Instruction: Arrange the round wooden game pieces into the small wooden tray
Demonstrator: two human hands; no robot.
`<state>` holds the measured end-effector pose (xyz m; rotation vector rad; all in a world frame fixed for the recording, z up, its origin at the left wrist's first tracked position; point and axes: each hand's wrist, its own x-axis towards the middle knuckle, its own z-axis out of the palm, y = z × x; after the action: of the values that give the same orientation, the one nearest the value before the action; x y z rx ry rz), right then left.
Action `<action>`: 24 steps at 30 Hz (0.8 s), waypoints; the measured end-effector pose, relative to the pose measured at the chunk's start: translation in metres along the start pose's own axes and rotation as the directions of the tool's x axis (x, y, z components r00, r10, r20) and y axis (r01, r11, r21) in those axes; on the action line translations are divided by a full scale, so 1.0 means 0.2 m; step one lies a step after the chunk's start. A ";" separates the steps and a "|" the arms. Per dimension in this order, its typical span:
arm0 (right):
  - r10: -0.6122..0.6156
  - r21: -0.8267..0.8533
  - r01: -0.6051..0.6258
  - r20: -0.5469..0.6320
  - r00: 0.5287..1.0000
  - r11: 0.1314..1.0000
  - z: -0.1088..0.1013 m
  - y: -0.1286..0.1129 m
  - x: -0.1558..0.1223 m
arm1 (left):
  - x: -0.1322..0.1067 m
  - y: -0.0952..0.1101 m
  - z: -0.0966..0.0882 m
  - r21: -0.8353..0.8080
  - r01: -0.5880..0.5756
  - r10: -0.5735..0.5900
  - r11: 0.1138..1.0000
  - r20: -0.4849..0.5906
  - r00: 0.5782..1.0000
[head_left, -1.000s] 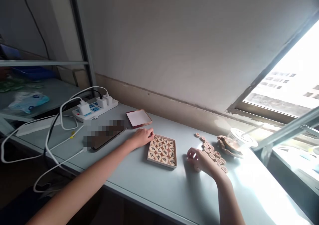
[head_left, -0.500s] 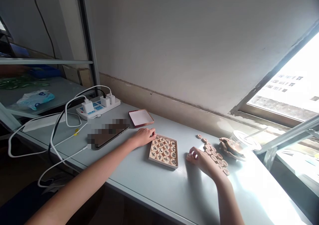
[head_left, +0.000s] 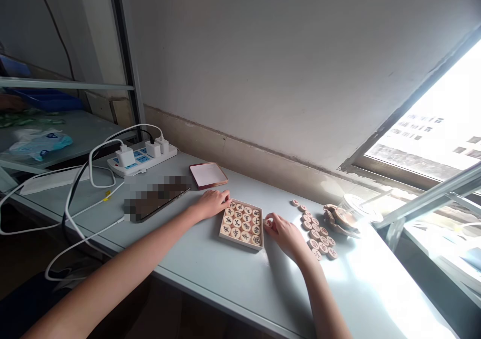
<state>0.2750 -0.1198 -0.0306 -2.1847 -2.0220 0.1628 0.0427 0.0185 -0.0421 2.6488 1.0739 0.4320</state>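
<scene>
A shallow square box point(head_left: 240, 245) sits on the table, filled with rows of round wooden Chinese chess pieces point(head_left: 246, 218) bearing dark characters. My left hand point(head_left: 212, 204) is closed at the box's far left corner, fingertips on its rim. Just right of the box, my right hand point(head_left: 283, 231) pinches one Chinese chess piece point(head_left: 268, 223) between thumb and fingers. More loose pieces point(head_left: 314, 234) lie flat in a cluster beyond my right hand, with one apart at the back.
The open box lid point(head_left: 208, 175) lies near the wall. A dark phone point(head_left: 158, 199), partly pixelated, is left of my hand. A power strip point(head_left: 143, 157) with chargers and cables stands behind it. A plastic cup point(head_left: 358, 206) and crumpled brown wrapping point(head_left: 340, 220) are at right.
My right hand has carried the pinched piece left, from the bare table to beside the box. My left hand stays at the box's corner. The view has shifted slightly.
</scene>
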 end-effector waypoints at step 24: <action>0.246 -0.003 -0.277 -0.452 0.858 0.961 0.02 0.06 0.21 | 0.06 -0.01 0.05 -0.134 0.076 -0.068 0.988 0.069 0.995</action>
<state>0.2886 -0.0796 -0.0353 -2.2649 -1.4967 -0.3558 0.0541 0.0269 -0.0501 2.4789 1.0763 0.3881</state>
